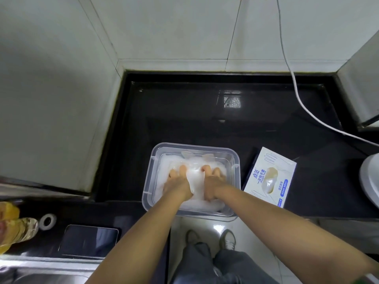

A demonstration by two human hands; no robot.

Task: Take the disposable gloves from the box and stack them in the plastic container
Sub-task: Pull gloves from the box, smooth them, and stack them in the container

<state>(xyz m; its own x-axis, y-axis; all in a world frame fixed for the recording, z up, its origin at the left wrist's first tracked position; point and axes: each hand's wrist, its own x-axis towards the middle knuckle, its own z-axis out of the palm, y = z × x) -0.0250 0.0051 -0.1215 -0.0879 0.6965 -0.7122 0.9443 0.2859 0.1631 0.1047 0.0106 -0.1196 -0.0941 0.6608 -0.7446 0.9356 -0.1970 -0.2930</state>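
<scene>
The plastic container (148,181) sits on the black counter (194,119) at the counter's 6 o'clock edge, directly in front of you, with its near rim overhanging the edge. The disposable gloves (195,180) lie inside it as a loose, translucent white pile that fills most of the container floor. Your left hand (177,184) rests palm-down on the pile at its 9 o'clock side, and your right hand (213,182) rests palm-down at its 3 o'clock side. The fingers of both hands reach toward 12 o'clock and are laid out over the gloves. They press on the gloves and are not wrapped round anything. One glove is stretched across the gap between the two hands. The box (270,177) lies flat on the counter at 3 o'clock from the container, just beside it and turned at a slight angle, printed face up. A white cable (297,93) runs down the tiled wall and across the counter at 1 o'clock. At 8 o'clock from the container lie a dark phone (88,241) and, beyond it, a roll of tape (47,221).
</scene>
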